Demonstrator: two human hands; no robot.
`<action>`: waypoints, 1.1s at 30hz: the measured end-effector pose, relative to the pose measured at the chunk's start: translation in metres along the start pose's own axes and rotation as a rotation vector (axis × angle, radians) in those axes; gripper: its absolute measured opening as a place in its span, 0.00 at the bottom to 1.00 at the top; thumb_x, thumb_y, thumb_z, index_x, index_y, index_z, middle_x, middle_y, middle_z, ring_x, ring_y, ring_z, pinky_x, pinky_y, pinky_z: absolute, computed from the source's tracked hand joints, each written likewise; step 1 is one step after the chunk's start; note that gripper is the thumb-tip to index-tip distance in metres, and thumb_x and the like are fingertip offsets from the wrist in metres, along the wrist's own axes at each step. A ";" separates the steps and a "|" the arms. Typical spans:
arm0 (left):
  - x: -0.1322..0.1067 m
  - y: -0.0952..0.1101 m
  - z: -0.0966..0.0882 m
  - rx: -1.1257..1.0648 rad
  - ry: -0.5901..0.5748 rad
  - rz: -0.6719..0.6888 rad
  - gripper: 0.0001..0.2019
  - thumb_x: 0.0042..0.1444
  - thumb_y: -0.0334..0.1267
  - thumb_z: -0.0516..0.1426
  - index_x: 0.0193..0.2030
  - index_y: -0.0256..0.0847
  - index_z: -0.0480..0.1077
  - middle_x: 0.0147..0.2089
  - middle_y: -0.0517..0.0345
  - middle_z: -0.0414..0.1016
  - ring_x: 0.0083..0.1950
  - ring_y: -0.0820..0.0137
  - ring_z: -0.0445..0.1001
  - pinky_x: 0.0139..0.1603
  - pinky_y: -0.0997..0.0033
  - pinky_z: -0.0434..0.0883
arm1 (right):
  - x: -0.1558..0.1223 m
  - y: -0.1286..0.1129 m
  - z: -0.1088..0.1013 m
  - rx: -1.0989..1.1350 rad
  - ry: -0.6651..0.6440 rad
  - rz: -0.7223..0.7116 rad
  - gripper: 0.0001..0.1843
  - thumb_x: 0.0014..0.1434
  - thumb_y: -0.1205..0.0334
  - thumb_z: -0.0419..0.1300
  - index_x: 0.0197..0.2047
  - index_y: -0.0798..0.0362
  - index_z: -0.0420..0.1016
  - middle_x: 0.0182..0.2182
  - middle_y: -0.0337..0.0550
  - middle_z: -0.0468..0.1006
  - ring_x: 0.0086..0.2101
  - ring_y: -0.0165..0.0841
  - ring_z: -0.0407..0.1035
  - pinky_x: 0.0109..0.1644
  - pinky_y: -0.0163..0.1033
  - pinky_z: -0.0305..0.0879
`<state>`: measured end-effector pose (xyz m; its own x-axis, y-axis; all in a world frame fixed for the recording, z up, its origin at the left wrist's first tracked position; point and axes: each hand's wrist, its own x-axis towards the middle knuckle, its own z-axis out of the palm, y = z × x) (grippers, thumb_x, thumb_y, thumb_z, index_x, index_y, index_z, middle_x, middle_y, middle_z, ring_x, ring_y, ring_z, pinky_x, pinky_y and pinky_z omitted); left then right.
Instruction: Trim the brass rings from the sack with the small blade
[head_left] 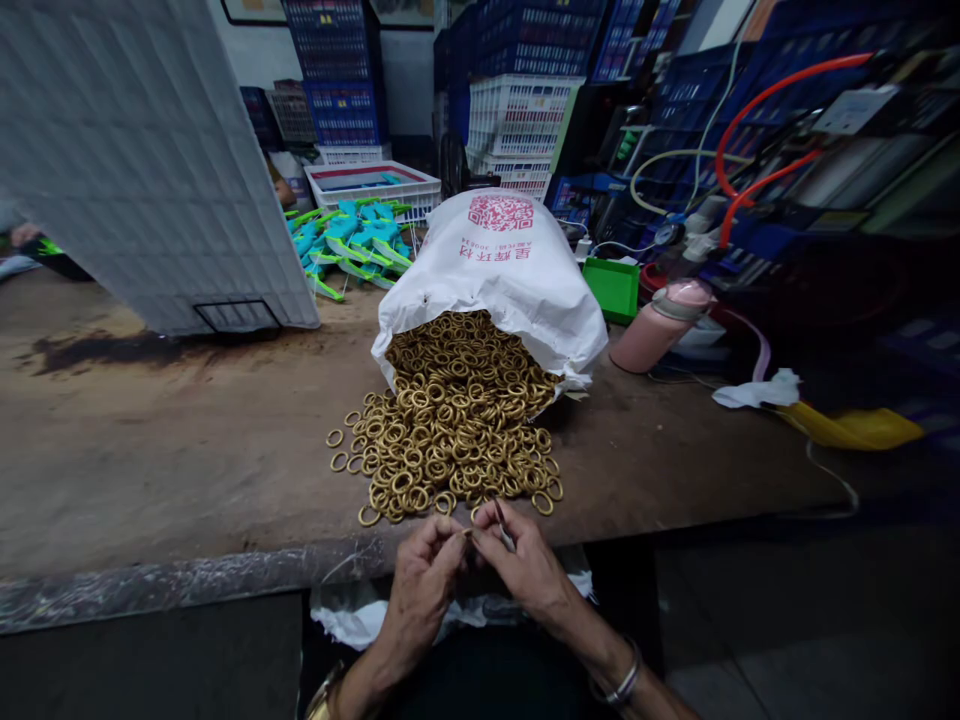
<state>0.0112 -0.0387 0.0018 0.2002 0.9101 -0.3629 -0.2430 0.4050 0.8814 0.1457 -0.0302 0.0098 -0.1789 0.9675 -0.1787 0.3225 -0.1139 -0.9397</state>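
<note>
A heap of several brass rings [450, 425] spills from the mouth of a white sack [499, 270] lying on the worn wooden bench [150, 460]. My left hand [424, 585] and my right hand [525, 560] meet at the bench's near edge, just below the heap. Both are pinched together, fingertips touching. The right hand grips a thin metal piece [504, 527] that sticks up between its fingers. What the left hand pinches is too small to make out. A white bag [352, 620] hangs below the bench under my hands.
A pink bottle [660, 325] lies right of the sack, beside a green tray [615, 288]. Teal and green plastic parts [349, 245] pile up behind, with white and blue crates [517, 115]. A large white panel [142, 150] stands at left. Red hoses [757, 110] and machinery fill the right.
</note>
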 end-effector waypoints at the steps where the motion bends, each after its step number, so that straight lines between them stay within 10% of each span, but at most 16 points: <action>1: 0.000 0.000 0.000 0.021 -0.003 0.010 0.15 0.46 0.48 0.58 0.25 0.37 0.62 0.20 0.66 0.61 0.17 0.82 0.54 0.17 0.82 0.52 | 0.001 0.000 0.000 0.009 0.001 -0.001 0.08 0.54 0.56 0.50 0.29 0.52 0.61 0.20 0.32 0.64 0.23 0.25 0.60 0.29 0.30 0.57; 14: -0.008 0.003 -0.003 -0.180 -0.193 -0.132 0.13 0.51 0.47 0.55 0.30 0.38 0.62 0.20 0.67 0.60 0.14 0.84 0.47 0.14 0.81 0.41 | 0.002 -0.005 0.001 -0.063 0.031 0.009 0.13 0.58 0.57 0.45 0.25 0.52 0.61 0.21 0.34 0.66 0.25 0.27 0.60 0.31 0.31 0.57; 28: -0.010 0.001 -0.003 -0.021 -0.093 0.000 0.15 0.49 0.48 0.57 0.25 0.38 0.60 0.18 0.68 0.58 0.15 0.84 0.48 0.16 0.81 0.46 | -0.014 0.000 0.000 -0.767 -0.108 -0.097 0.21 0.40 0.76 0.46 0.38 0.52 0.63 0.28 0.39 0.74 0.29 0.32 0.68 0.31 0.33 0.51; 33: -0.026 0.014 -0.002 0.027 -0.202 -0.109 0.14 0.51 0.47 0.56 0.26 0.37 0.63 0.17 0.66 0.59 0.15 0.83 0.50 0.15 0.82 0.46 | -0.013 0.015 -0.016 -0.895 0.075 0.039 0.18 0.46 0.75 0.47 0.41 0.52 0.64 0.27 0.41 0.76 0.28 0.33 0.69 0.29 0.34 0.49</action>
<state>0.0010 -0.0571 0.0229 0.4102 0.8237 -0.3915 -0.1847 0.4954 0.8488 0.1676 -0.0410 0.0032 -0.1019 0.9824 -0.1568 0.9363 0.0414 -0.3489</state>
